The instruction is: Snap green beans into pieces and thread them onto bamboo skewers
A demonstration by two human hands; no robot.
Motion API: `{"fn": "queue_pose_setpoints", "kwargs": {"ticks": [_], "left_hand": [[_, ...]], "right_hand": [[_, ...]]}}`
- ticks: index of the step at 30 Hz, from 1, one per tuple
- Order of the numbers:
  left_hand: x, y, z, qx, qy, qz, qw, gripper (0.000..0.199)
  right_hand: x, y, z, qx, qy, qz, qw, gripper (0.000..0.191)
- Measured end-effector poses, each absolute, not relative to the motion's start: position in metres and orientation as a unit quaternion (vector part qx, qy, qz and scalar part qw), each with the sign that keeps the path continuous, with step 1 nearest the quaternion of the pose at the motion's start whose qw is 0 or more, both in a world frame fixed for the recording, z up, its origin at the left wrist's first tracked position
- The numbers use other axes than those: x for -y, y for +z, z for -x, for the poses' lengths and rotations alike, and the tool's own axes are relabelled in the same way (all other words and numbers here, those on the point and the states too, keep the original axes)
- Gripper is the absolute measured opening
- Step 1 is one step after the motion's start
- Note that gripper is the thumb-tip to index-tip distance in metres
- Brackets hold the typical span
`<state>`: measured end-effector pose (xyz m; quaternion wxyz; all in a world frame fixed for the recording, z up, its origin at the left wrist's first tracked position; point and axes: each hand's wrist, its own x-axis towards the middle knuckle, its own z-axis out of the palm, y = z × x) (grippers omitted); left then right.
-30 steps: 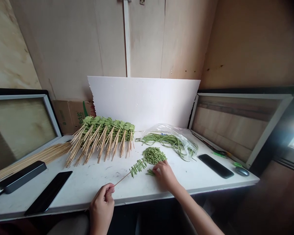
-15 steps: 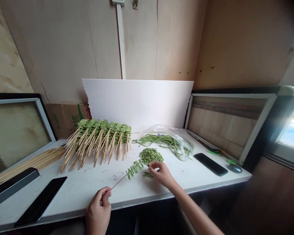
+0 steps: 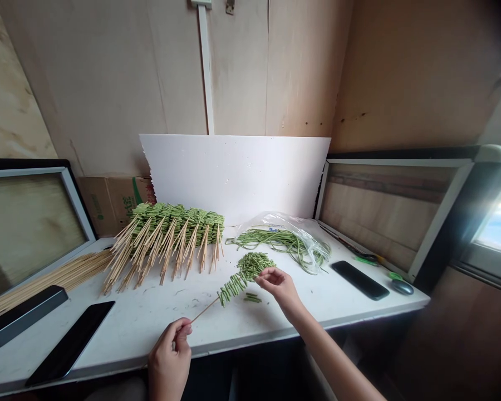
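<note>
Where cut beans (image 3: 250,264) lie heaped, white tabletop (image 3: 144,314), upright board (image 3: 234,177), pale wall (image 3: 242,78)

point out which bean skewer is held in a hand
The skewer gripped by its bare end in the left hand, pointing toward the cut beans; the other bean skewers lie stacked farther back, untouched.

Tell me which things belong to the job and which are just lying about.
Seemingly part of the job:
skewer of green pieces in the left hand
cut pile by the right hand
stacked loaded skewers
bare sticks
long green stalks

Apparently just lying about:
dark phone at right
mouse
cardboard box
black slab at left
</note>
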<state>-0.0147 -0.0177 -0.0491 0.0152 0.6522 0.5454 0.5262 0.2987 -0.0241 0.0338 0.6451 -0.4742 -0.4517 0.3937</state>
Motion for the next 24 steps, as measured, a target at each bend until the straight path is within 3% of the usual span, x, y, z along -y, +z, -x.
{"fn": "queue_pose_setpoints", "kwargs": {"ticks": [3,9,24], "left_hand": [[0.02,-0.047,0.013,-0.538,0.53,-0.655,0.01,0.019],[0.023,-0.044,0.009,-0.515,0.536,-0.669,0.007,0.019],[0.026,-0.044,0.007,-0.511,0.543,-0.667,0.0,0.016]], "right_hand": [[0.028,0.039,-0.297,0.447,0.423,0.462,0.64,0.044],[0.03,0.046,-0.289,0.4,0.519,0.402,0.64,0.038],[0.031,0.035,-0.27,0.345,0.522,0.427,0.653,0.041]]}}
